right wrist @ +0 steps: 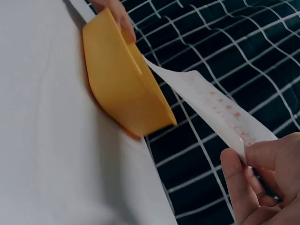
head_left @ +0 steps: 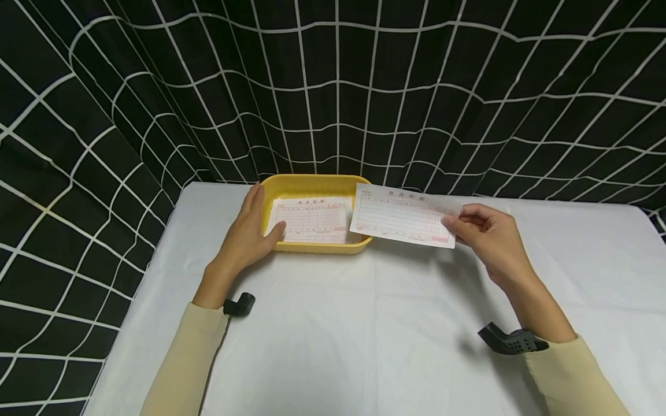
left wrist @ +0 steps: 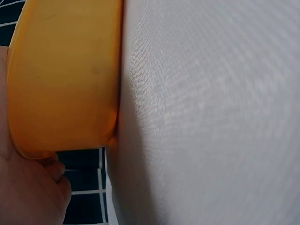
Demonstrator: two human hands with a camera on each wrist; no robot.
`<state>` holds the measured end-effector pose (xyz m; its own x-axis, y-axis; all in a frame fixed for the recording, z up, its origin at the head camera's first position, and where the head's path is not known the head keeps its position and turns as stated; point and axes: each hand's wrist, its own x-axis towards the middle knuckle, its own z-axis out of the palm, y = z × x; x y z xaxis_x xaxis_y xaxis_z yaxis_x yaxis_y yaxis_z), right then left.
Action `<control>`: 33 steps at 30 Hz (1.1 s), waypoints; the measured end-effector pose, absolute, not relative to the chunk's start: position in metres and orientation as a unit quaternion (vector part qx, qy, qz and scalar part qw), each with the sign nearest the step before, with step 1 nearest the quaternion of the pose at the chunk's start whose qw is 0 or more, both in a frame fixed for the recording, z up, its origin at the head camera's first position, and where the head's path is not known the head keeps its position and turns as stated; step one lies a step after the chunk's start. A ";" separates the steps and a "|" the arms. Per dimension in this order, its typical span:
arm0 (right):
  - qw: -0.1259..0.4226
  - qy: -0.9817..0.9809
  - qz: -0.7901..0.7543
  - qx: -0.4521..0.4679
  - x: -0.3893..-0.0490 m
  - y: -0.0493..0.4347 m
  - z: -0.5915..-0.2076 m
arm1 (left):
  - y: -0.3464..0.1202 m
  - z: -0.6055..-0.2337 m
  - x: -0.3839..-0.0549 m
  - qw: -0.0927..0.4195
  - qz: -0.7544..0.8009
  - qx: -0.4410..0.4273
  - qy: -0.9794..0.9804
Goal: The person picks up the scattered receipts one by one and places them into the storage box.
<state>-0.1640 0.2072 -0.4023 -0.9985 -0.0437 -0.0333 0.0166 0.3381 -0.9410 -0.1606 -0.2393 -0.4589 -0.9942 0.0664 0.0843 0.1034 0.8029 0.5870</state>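
A yellow plastic basket (head_left: 322,248) stands at the back of the table, with printed paper forms (head_left: 310,219) lying in it. My left hand (head_left: 248,231) grips its left end, thumb over the front rim and fingers along the outer side. In the left wrist view the basket's wall (left wrist: 65,79) fills the upper left. My right hand (head_left: 486,234) pinches the right end of a single receipt form (head_left: 406,215), white with red print. The form's left end overlaps the basket's right rim in the head view. From the right wrist, the slip (right wrist: 215,105) looks slightly bent.
A white cloth (head_left: 364,323) covers the table. Behind and to the left hangs a black curtain (head_left: 359,104) with a white grid, close to the table's back edge. Black wrist devices (head_left: 512,340) sit at both cuffs.
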 end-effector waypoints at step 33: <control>0.045 0.861 -0.493 -0.114 -0.198 0.094 -0.395 | -0.240 -0.459 -0.161 0.030 -0.309 -0.042 -0.950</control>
<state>-0.1983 0.0944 -0.3952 -0.9697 -0.2418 0.0346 -0.1524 0.4884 -0.8592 -0.1613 -0.2402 -0.4591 -0.9947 0.0605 0.0837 0.0982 0.8059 0.5838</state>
